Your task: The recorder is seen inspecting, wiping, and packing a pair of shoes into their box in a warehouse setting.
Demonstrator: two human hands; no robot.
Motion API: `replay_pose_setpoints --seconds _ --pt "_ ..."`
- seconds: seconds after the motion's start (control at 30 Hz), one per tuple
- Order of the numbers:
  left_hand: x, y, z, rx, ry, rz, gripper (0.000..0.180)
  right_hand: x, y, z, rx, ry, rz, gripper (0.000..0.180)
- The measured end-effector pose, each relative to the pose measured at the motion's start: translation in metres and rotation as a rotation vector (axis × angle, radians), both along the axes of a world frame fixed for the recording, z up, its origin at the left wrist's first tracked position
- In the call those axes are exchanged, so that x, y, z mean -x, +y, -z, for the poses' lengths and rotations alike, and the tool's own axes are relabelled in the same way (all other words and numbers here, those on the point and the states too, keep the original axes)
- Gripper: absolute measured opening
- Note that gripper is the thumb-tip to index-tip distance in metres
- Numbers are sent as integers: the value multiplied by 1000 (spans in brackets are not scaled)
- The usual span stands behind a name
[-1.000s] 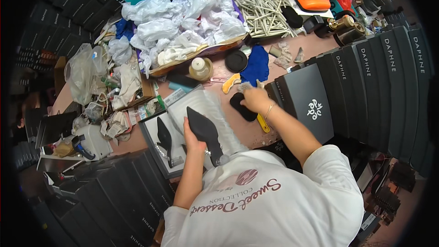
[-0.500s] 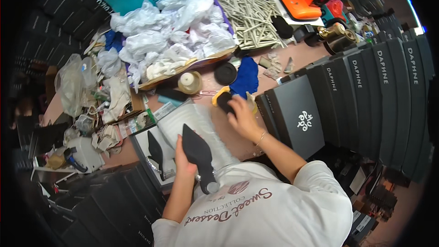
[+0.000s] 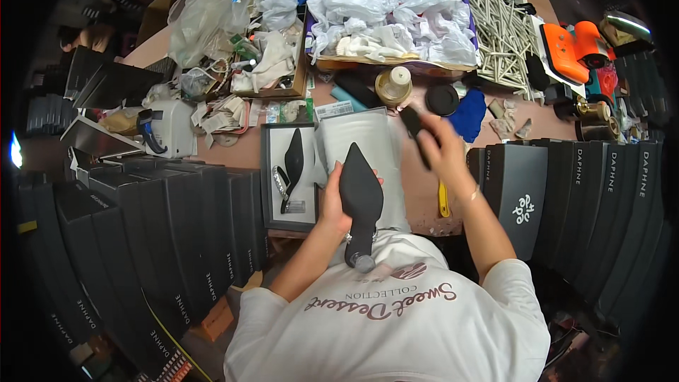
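My left hand (image 3: 334, 201) grips a black pointed high-heeled shoe (image 3: 362, 187), sole facing up and toe pointing away from me. Its clear heel (image 3: 363, 262) and a bit of sparkling strap show at the end near my shirt. Off to the right, my right hand (image 3: 442, 145) is closed on a black oblong pad (image 3: 412, 127); motion blurs it, so its exact kind is unclear. A matching shoe (image 3: 294, 159) lies on its side in the open shoebox (image 3: 290, 225) to the left. White wrapping paper (image 3: 392, 170) spreads beside that box, under the held shoe.
Dark shoeboxes (image 3: 198, 219) stand in rows at left, with more shoeboxes (image 3: 590, 191) at right. Beyond my hands are a squat bottle (image 3: 394, 86), a black round lid (image 3: 442, 99), a blue cloth (image 3: 468, 117) and a yellow-handled cutter (image 3: 443, 199). A bin of white plastic wrapping (image 3: 392, 10) sits farther back.
My right hand has lifted the black pad off the table and brought it nearer the shoe. The view has turned to the right-hand rows' opposite side, showing more shoeboxes at left.
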State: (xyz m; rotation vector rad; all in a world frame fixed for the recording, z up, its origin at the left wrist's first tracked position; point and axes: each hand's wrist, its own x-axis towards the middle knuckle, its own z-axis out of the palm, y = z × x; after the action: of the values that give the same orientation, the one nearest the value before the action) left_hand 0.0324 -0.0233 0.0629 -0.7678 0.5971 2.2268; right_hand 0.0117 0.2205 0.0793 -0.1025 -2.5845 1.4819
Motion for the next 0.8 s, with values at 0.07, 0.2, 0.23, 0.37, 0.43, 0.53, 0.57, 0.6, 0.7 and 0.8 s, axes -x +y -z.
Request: replay_pose_setpoints --seconds 0.07,0.2,0.23,0.37,0.43,0.53,0.57,0.6,0.7,0.8 --pt "-1 1 -5 -5 -82 -3 54 -50 -53 -40 -84 175 -382 24" --pt "-23 8 -25 124 31 26 43 -64 -89 -42 -188 158 -474 14" --pt "-22 2 -16 6 64 84 45 -74 -92 -44 -198 147 -474 13" --pt "-23 -9 -37 103 210 124 44 -86 -113 -51 -215 155 -442 8" --pt "-29 -12 -39 81 171 61 49 -86 -122 -49 -230 190 -423 6" --pt "-31 -17 -34 64 158 42 55 -50 -121 -41 -206 234 -249 3" --pt "-38 -18 -37 89 186 58 53 -63 -121 -48 -202 242 -260 3" --pt "-33 -18 -43 120 232 75 52 -75 -126 -60 -203 269 -316 2" --pt "-22 -20 -42 81 256 30 52 -92 -121 -63 -308 247 -418 4" --pt "-12 -13 -28 114 211 1 54 -28 -102 -32 -208 213 -107 7"
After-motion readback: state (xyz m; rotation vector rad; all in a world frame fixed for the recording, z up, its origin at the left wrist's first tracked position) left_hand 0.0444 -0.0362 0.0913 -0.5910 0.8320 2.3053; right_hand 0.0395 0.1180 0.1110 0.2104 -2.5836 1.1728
